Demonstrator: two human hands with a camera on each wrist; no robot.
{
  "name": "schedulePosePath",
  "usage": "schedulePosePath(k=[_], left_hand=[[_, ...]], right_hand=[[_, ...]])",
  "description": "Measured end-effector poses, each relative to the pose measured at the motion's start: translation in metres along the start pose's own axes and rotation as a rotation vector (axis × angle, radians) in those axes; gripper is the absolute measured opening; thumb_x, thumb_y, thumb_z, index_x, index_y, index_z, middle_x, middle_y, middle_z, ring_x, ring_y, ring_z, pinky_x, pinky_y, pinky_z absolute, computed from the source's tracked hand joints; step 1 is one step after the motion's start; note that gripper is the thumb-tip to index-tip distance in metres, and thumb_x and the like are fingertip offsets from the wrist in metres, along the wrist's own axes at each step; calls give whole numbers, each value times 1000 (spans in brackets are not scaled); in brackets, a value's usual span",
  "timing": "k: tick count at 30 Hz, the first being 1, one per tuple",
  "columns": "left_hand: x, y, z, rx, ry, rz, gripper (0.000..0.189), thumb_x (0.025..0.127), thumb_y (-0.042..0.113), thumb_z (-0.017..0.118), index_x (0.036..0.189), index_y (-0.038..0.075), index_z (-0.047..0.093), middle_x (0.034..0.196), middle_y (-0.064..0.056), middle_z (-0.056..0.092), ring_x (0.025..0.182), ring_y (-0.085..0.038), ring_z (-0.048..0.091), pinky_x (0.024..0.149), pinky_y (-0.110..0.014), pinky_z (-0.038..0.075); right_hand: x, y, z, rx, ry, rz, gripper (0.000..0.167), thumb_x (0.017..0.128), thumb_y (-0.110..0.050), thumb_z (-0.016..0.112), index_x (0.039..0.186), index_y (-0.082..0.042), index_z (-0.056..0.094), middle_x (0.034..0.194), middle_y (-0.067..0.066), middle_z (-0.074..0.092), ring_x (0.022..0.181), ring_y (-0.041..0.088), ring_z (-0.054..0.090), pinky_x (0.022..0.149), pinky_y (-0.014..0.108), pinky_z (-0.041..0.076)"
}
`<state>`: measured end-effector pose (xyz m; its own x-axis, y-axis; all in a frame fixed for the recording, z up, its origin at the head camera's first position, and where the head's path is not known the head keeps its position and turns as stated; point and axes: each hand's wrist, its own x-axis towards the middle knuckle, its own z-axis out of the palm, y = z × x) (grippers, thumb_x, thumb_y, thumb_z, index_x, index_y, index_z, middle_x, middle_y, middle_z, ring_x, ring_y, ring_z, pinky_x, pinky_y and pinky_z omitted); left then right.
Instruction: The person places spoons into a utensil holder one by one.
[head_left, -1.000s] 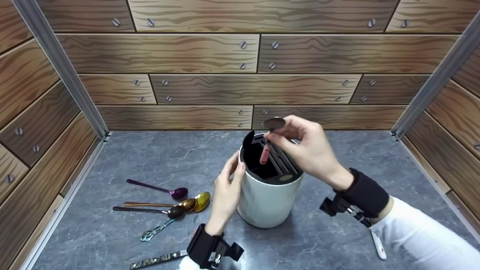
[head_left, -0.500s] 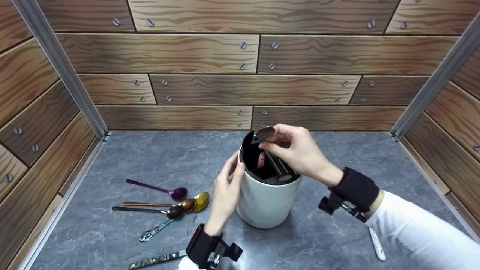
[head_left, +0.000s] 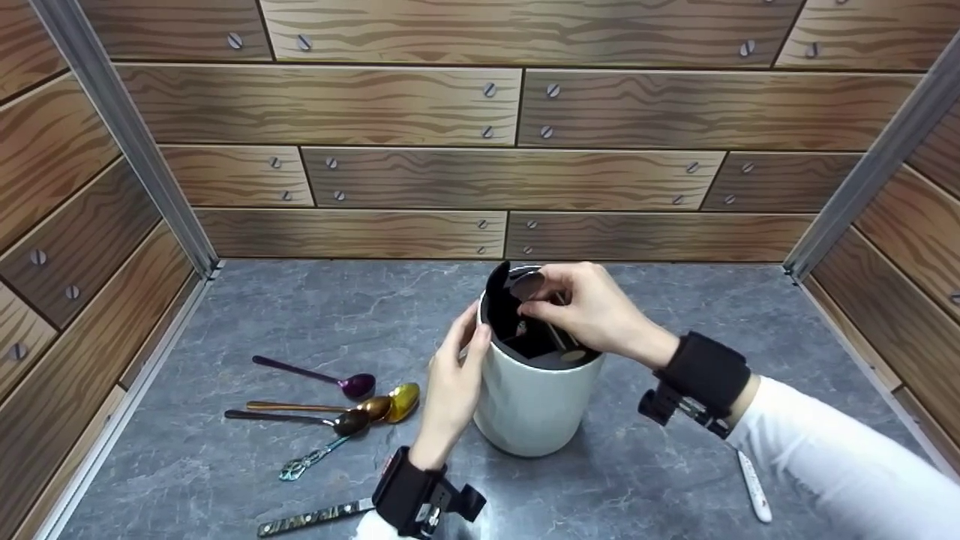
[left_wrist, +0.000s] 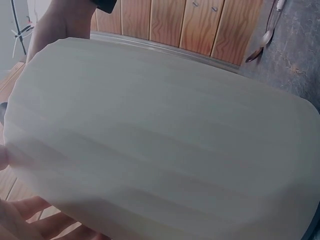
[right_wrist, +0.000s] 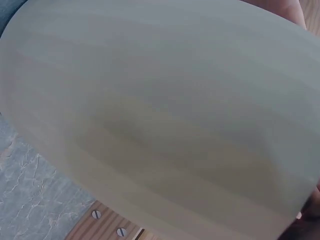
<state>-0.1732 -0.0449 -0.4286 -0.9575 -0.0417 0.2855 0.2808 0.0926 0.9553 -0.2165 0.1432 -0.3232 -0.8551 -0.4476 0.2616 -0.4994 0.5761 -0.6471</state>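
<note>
Spoon (head_left: 527,285), head uppermost, is being held over the mouth of the pale container (head_left: 531,412); its patterned handle (head_left: 522,328) is being let down into the wide left compartment of the black insert (head_left: 550,361), where the darkness is hiding how its lower end is lying; the narrow slots on the insert's right side are being partly covered by the right hand (head_left: 592,306). By that hand's thumb and fingers the spoon is being pinched just under its head; by the left hand (head_left: 454,375), fingers laid fairly straight, the container's outer wall is being pressed, and upright the container is standing.

Compared with a second ago, the spoon and the right hand are being seen lower; less of the handle is showing, and the head is now sitting at about the height of the rim; the left hand and container are being kept in place.

Left of the left hand, the purple spoon (head_left: 358,386), copper spoon (head_left: 375,409), gold spoon bowl (head_left: 405,401) and dark spoon (head_left: 351,424) are lying close together; a second patterned handle (head_left: 311,520) is being partly hidden by the left wrist. Behind the container a strip of table (head_left: 360,307) is being bounded by the plank-patterned wall (head_left: 360,232); rightward a broader stretch is being left, bordered by the side wall (head_left: 885,330), with a white handle (head_left: 754,487) lying beside the right sleeve (head_left: 832,450).
</note>
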Motion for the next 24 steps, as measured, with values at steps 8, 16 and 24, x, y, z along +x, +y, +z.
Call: schedulePosePath(k=[8,16,24], left_hand=[[0,0,1,-1,0,0,45,111,27,53,152,9,54,153,-14,61,142,-31,59,120,-47,51],[0,-1,0,47,6,1,45,111,30,53,153,13,55,153,-11,62,142,-30,60,121,-50,49],[0,0,0,11,-1,4,45,111,27,53,153,10,54,153,-13,61,143,-30,58,120,-48,50]], right_hand=[[0,-1,6,-116,19,-50,9,89,-11,82,98,-10,81,94,6,84,96,24,72,85,27,50],[0,-4,14,-216,25,-48,6,88,-13,81,94,-10,80,88,4,84,85,21,59,78,33,43],[-2,-7,22,-311,50,-85,4,85,-13,83,88,-11,80,80,0,81,86,22,61,80,42,51]])
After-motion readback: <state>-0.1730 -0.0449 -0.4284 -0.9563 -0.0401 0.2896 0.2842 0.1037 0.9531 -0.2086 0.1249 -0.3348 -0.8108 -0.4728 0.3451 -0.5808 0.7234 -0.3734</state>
